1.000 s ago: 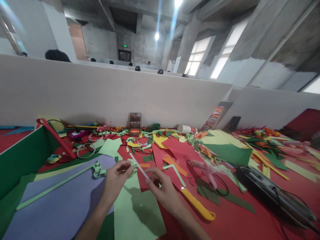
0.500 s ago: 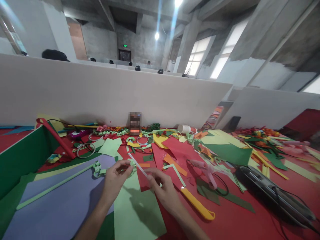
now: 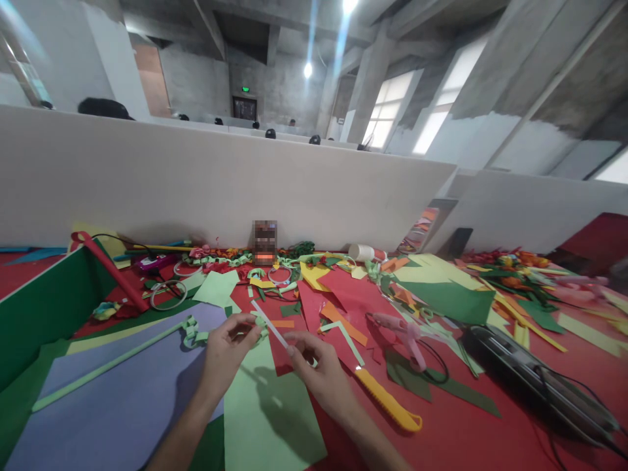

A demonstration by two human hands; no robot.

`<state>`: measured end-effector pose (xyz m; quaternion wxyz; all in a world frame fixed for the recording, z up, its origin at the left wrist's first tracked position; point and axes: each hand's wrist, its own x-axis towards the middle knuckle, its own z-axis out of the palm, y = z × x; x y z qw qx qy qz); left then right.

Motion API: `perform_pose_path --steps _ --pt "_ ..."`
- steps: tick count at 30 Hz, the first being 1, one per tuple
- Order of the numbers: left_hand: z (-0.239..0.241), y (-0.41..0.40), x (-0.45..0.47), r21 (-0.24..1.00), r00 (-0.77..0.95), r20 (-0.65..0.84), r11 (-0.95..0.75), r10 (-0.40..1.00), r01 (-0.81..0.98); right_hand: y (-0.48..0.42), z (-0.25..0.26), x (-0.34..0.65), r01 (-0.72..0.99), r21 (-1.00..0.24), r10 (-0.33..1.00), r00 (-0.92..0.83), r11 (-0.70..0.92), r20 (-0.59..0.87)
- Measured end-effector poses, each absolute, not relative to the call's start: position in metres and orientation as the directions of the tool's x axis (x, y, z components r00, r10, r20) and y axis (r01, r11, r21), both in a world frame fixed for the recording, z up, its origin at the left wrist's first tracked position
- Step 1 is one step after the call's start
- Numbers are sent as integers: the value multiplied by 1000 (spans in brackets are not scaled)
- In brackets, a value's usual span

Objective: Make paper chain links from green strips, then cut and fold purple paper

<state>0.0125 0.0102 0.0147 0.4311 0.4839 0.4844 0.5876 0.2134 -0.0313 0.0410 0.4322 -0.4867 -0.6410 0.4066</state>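
My left hand (image 3: 231, 347) is closed, its thumb and fingertips pinching a curled light green paper strip (image 3: 262, 324). More green curls (image 3: 192, 332) show left of this hand, at the end of a long pale green paper stem (image 3: 115, 366); whether they join the pinched piece is hidden. A thin translucent white stick (image 3: 269, 323), like a glue stick, is held between thumb and fingers of my right hand (image 3: 314, 363). Its far end points up and left, close to the green curl. Below both hands lies a light green paper sheet (image 3: 275, 418).
A purple sheet (image 3: 122, 392) lies at left beside a green box wall (image 3: 59, 307). To the right are a yellow utility knife (image 3: 387, 399), a pink glue gun (image 3: 405, 333) and a dark elongated device (image 3: 534, 379) with a cord. Paper scraps cover the red table towards the white partition (image 3: 220, 183).
Almost nothing differs. Both hands keep their places and grips, and the white stick has barely shifted.
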Motion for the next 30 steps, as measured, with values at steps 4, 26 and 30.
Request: perform_pose_path --steps 4,26,30 --pt "14 10 13 986 -156 153 -162 976 -49 -31 39 213 260 -946 977 -144 193 160" --pt "18 9 11 993 -2 25 -25 1000 -119 -32 43 213 256 -950 978 -154 179 143" --pt "16 9 10 990 5 -13 14 1000 -138 -30 41 214 234 -958 976 -182 165 123"
